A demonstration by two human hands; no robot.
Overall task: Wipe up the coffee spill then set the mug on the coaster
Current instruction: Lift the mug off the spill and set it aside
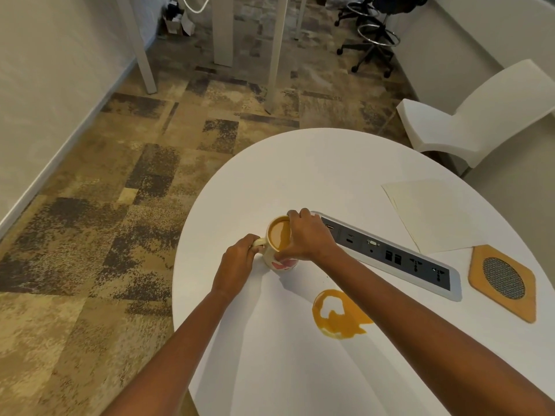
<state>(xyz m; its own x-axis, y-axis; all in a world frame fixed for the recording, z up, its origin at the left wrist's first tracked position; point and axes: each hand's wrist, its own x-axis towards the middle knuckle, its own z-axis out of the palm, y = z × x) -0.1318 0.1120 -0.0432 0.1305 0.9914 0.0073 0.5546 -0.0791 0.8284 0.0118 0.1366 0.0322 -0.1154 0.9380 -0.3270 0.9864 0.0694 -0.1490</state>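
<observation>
We stretch both bare forearms forward from the near edge of the table, toward its left edge. Our left hand curls its fingers round the handle of the mug. Our right hand arches over the rim from above — fingertips on the far side, thumb pressed down the near wall, wrist raised.
</observation>
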